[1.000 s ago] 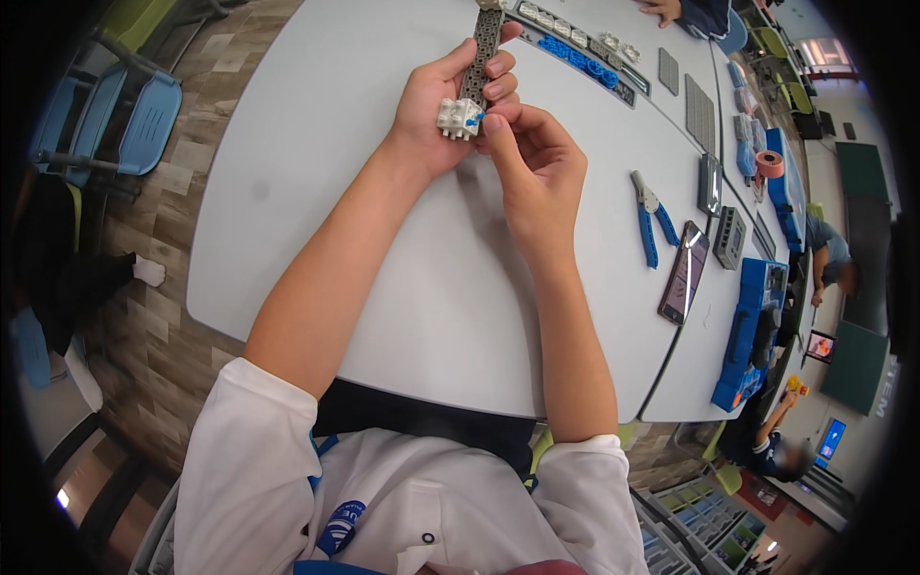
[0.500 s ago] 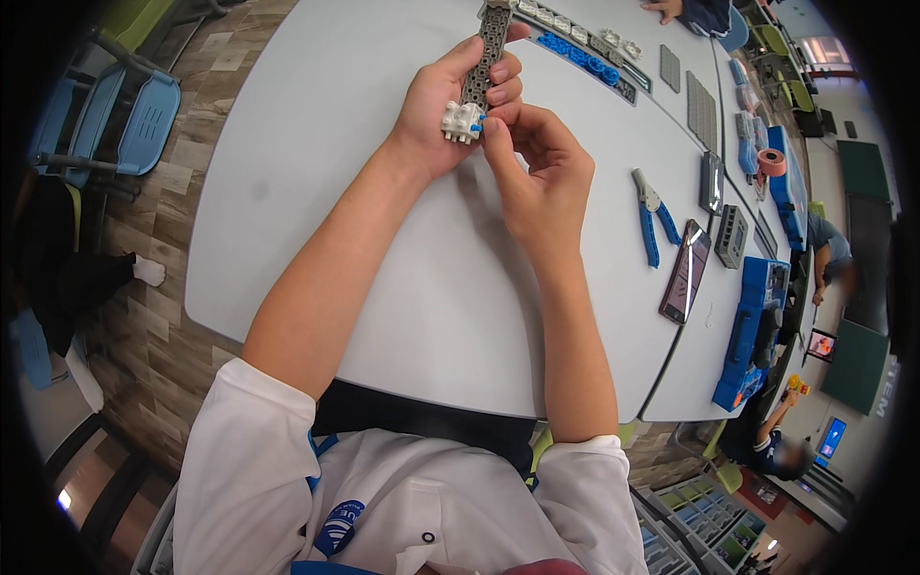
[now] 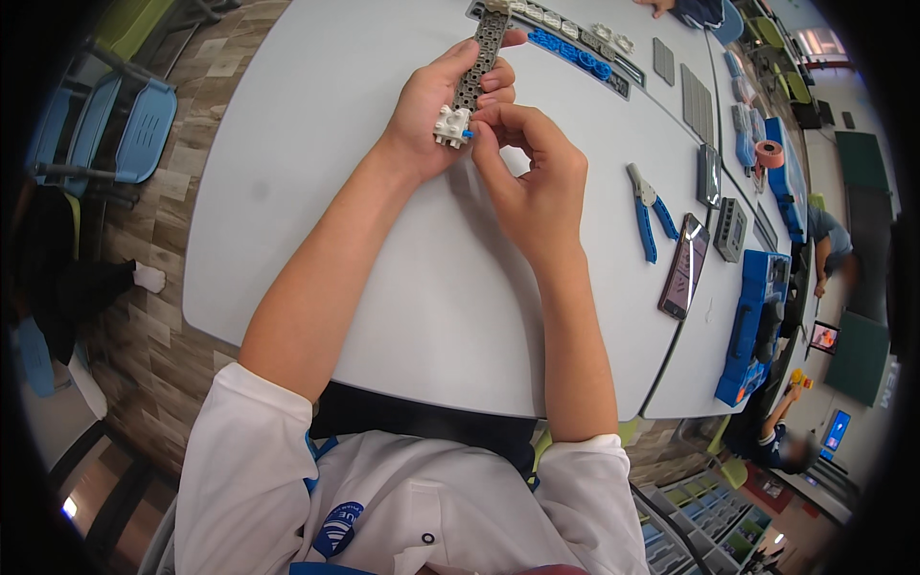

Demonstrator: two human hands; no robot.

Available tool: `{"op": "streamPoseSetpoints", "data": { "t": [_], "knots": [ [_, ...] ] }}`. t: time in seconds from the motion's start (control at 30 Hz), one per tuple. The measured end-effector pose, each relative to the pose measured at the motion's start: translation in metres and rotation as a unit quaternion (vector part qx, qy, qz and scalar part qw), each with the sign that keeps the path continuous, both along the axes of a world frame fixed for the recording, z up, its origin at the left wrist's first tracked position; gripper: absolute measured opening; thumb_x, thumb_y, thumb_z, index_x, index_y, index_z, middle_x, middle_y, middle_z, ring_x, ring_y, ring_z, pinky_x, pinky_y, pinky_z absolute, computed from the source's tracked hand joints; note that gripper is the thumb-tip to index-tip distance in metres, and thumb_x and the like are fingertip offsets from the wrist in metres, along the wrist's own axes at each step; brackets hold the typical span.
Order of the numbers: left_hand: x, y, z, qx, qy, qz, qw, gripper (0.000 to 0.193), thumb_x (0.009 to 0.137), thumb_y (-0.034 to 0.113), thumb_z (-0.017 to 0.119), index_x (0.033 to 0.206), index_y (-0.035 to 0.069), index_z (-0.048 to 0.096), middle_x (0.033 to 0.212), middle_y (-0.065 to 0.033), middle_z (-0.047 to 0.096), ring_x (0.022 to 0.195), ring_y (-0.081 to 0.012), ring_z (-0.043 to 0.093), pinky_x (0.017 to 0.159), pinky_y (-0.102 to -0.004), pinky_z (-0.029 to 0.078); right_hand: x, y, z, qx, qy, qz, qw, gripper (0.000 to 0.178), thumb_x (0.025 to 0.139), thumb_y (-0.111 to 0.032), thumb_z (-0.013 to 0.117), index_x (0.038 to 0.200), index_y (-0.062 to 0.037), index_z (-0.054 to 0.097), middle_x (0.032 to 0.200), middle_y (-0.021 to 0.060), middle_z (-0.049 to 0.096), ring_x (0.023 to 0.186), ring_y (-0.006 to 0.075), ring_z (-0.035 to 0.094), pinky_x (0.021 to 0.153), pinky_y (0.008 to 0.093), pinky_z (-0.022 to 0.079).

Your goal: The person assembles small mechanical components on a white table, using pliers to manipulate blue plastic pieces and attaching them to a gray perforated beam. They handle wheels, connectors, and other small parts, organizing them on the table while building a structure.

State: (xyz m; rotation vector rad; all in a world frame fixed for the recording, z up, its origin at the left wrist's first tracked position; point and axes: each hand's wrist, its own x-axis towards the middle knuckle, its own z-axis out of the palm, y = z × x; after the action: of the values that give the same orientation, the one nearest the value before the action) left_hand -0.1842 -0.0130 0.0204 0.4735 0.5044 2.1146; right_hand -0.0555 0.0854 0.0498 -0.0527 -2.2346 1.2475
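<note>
Wrapped around a long grey perforated building beam [image 3: 481,62], my left hand [image 3: 414,117] holds it pointing away from me above the white table. A white studded connector block [image 3: 450,126] sits at the beam's near end, against the left palm. On the block's right side shows a small blue connector pin [image 3: 468,134]. My right hand [image 3: 539,182] is closed, its thumb and index finger pinched at the pin's outer end. How deep the pin sits in the block is hidden.
To the right on the table [image 3: 287,240] lie blue-handled pliers [image 3: 648,209], a phone [image 3: 684,268] and a grey module [image 3: 730,230]. Blue toothed wheels [image 3: 573,56] and grey plates [image 3: 701,107] lie farther off. A blue case [image 3: 753,326] stands right; another person's hand [image 3: 658,7] rests at the far edge.
Both hands have shifted slightly left with the beam and block. The right fingertips stay at the blue pin.
</note>
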Motion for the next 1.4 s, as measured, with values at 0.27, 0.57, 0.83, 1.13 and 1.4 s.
{"op": "streamPoseSetpoints", "data": {
  "t": [0.27, 0.57, 0.83, 1.13, 1.4],
  "knots": [
    [-0.001, 0.002, 0.0, -0.011, 0.006, 0.022, 1.0, 0.051, 0.123, 0.033, 0.037, 0.16, -0.001, 0.045, 0.092, 0.0009, 0.047, 0.077, -0.0092, 0.05, 0.073, -0.03, 0.05, -0.005, 0.008, -0.003, -0.062, 0.007, 0.009, 0.998, 0.011, 0.094, 0.001, 0.083, 0.105, 0.0009, 0.08, 0.102, 0.0117, 0.084, 0.089, 0.0218, 0.08, 0.086, 0.0335, 0.063],
    [-0.004, 0.006, 0.003, -0.069, -0.061, 0.064, 0.994, 0.047, 0.12, 0.023, 0.034, 0.156, -0.004, 0.047, 0.096, -0.0034, 0.052, 0.084, -0.0172, 0.05, 0.081, -0.0344, 0.045, -0.005, 0.227, 0.058, 0.125, -0.173, -0.262, 0.941, 0.026, 0.099, -0.029, 0.084, 0.114, -0.0083, 0.089, 0.103, 0.0096, 0.087, 0.094, 0.0172, 0.081, 0.085, 0.0319, 0.061],
    [-0.01, 0.007, 0.0, -0.059, -0.102, 0.045, 0.992, 0.046, 0.116, 0.017, 0.031, 0.152, -0.005, 0.049, 0.097, -0.0057, 0.052, 0.083, -0.0181, 0.049, 0.08, -0.0355, 0.044, -0.043, 0.37, 0.014, 0.225, -0.356, -0.392, 0.818, 0.037, 0.086, -0.034, 0.08, 0.117, -0.0185, 0.088, 0.118, 0.0118, 0.086, 0.114, 0.0321, 0.08, 0.104, 0.0441, 0.06],
    [-0.009, 0.009, 0.002, -0.077, -0.103, 0.054, 0.99, 0.046, 0.116, 0.017, 0.032, 0.151, -0.006, 0.051, 0.095, -0.0063, 0.052, 0.081, -0.0177, 0.048, 0.08, -0.0356, 0.043, -0.049, 0.361, 0.004, 0.269, -0.396, -0.404, 0.779, 0.038, 0.088, -0.037, 0.076, 0.123, -0.0273, 0.086, 0.128, 0.0074, 0.084, 0.124, 0.0313, 0.077, 0.108, 0.049, 0.057],
    [-0.009, 0.008, 0.002, -0.075, -0.099, 0.054, 0.991, 0.047, 0.117, 0.017, 0.032, 0.151, -0.008, 0.051, 0.094, -0.0063, 0.051, 0.08, -0.0175, 0.048, 0.079, -0.0352, 0.043, -0.045, 0.354, 0.007, 0.274, -0.385, -0.397, 0.787, 0.042, 0.086, -0.043, 0.08, 0.12, -0.0191, 0.087, 0.113, 0.0131, 0.086, 0.113, 0.032, 0.081, 0.102, 0.0445, 0.061]
  ]
}}
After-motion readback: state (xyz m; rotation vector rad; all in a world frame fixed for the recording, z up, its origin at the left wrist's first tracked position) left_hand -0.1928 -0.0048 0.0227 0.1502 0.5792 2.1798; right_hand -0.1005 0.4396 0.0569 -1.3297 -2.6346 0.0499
